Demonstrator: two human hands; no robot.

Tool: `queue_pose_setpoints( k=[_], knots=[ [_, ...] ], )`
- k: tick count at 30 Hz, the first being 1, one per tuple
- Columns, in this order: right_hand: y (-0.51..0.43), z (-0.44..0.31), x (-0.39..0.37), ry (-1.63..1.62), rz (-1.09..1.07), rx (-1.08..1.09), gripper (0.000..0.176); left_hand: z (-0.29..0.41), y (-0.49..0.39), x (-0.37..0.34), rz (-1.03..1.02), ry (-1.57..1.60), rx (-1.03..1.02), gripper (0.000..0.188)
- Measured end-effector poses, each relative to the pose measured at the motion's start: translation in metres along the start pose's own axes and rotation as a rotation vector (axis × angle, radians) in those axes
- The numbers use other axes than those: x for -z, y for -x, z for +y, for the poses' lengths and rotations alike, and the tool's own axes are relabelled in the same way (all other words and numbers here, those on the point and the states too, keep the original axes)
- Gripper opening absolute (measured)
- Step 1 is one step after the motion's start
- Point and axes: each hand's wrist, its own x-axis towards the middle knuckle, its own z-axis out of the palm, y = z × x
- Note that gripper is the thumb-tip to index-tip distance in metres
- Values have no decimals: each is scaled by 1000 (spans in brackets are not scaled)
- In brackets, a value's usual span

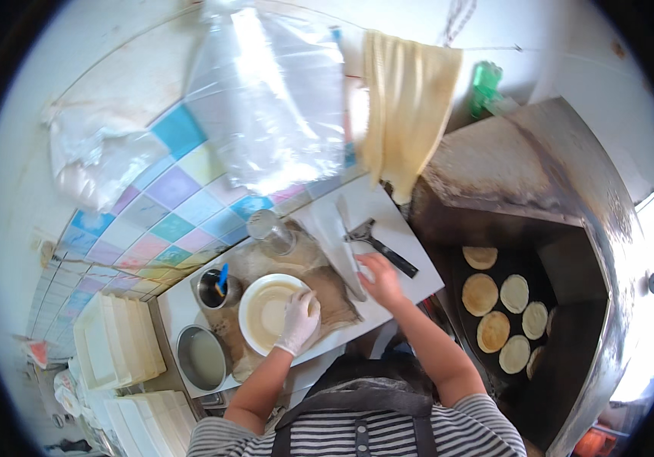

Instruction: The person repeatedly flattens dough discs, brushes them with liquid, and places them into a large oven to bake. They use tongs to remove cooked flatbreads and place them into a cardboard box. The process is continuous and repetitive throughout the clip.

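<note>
My left hand (pixel 302 323), in a thin white glove, is at the right rim of a white bowl (pixel 249 334) with pale liquid inside; its fingers are curled and I cannot tell whether they hold anything. My bare right hand (pixel 380 276) is at a long, narrow metal blade or spatula (pixel 355 285) lying on the white worktop; whether the fingers grip it is unclear. Just beyond that hand lies a scraper with a black handle (pixel 395 258). A clear plastic cup or jar (pixel 272 233) stands behind the bowl on a brown cloth (pixel 332 291).
Left of the bowl stand a metal pot of cloudy liquid (pixel 204 358) and a metal cup with a blue-handled brush (pixel 213 288). Several round flatbreads (pixel 493 331) lie inside the deep oven or griddle (pixel 561 411) at right. Stacked white trays (pixel 121 348) stand left; a yellowish towel (pixel 409 103) hangs ahead.
</note>
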Motion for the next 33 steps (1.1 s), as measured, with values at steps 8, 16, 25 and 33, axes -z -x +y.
queue_pose_setpoints(
  k=[8, 16, 25, 33],
  knots=[
    [-119, -45, -200, -49, 13, -168, 92, -32, 75, 31, 3, 32, 17, 30],
    [-32, -82, 3, -112, 59, -202, 96, -52, 85, 62, -114, 110, 173, 33],
    [157, -30, 307, 1147, 200, -978, 93, -6, -11, 26, -152, -29, -135, 28],
    [199, 38, 356, 1377, 382, -731, 94, 33, -45, -41, -288, -323, -8, 35]
  ],
)
